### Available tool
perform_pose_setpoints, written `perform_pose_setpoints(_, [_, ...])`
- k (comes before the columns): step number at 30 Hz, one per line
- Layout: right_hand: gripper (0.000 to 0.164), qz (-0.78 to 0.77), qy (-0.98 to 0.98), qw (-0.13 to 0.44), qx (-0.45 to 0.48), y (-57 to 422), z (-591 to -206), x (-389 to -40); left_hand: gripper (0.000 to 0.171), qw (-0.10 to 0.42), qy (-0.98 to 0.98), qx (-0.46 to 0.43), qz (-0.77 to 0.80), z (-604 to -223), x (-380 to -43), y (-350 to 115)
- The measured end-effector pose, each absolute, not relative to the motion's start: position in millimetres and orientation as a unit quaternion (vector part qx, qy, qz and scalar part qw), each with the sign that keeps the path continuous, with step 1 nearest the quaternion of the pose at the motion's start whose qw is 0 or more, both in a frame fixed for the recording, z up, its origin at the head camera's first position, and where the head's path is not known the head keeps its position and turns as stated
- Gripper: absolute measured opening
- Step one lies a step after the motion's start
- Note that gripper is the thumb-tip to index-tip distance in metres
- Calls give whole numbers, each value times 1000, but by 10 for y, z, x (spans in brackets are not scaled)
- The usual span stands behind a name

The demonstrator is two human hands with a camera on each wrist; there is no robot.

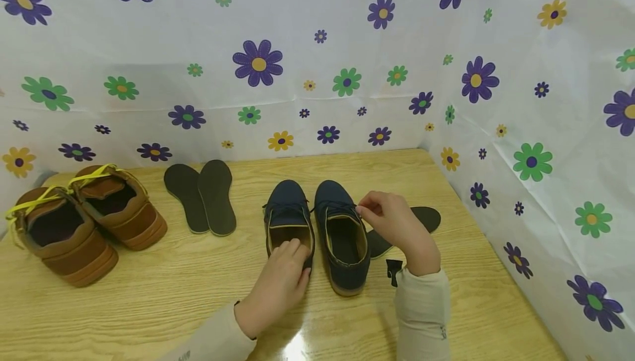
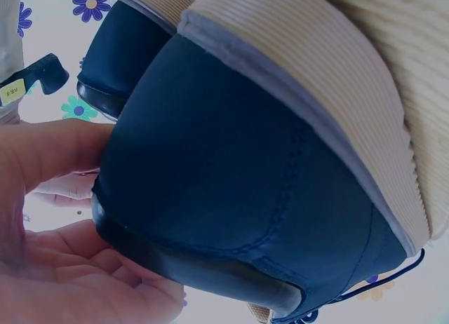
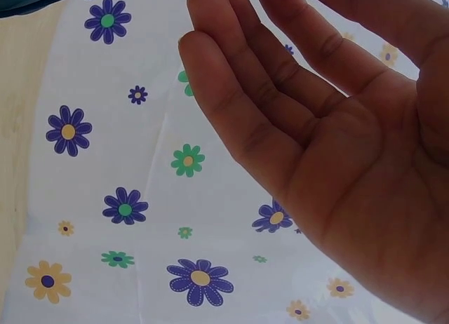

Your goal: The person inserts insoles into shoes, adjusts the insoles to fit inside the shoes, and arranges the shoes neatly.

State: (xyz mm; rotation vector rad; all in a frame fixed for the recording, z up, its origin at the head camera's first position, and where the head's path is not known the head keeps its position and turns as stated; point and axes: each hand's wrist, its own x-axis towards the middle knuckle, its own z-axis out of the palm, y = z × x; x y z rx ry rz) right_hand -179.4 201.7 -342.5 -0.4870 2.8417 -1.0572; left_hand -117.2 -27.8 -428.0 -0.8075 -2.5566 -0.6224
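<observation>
Two dark blue lace-up shoes stand side by side on the wooden table, toes facing away. My left hand [image 1: 280, 275] grips the heel of the left shoe [image 1: 286, 193], its fingers in the opening and its thumb outside. In the left wrist view, that shoe's smooth blue heel [image 2: 203, 149] and ribbed pale sole fill much of the picture. Beside the right shoe [image 1: 349, 273], my right hand [image 1: 397, 226] pinches at the shoelace [image 1: 343, 205] with finger and thumb. Those fingertips fall outside the right wrist view, where the other fingers [image 3: 245, 120] bend loosely.
A dark insole [image 1: 426, 217] lies partly behind the right hand, with a small black clip [image 1: 393, 269] hanging near the right wrist. Two black insoles [image 1: 215, 195] overlap farther left. Brown shoes [image 1: 139, 223] with yellow laces stand at far left. Flowered sheeting [image 1: 307, 58] borders the table.
</observation>
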Motion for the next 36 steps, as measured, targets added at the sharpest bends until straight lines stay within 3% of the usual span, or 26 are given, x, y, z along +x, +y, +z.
perform_pose_setpoints(14, [22,-345,925,41,-154,2019,-3421,-1775,23,174,-921,-275,-214,-4227,-1145,-251])
perform_pose_setpoints(24, [25,-341,929,41,-141,2043,-3428,-1785,28,54,-944,-272,-177,-3994,-1221,-255])
perform_pose_setpoints(36, [27,-353,923,48,-145,2147,-3478,-1850,27,-114,-926,-248,-259,-3721,-1321,-509])
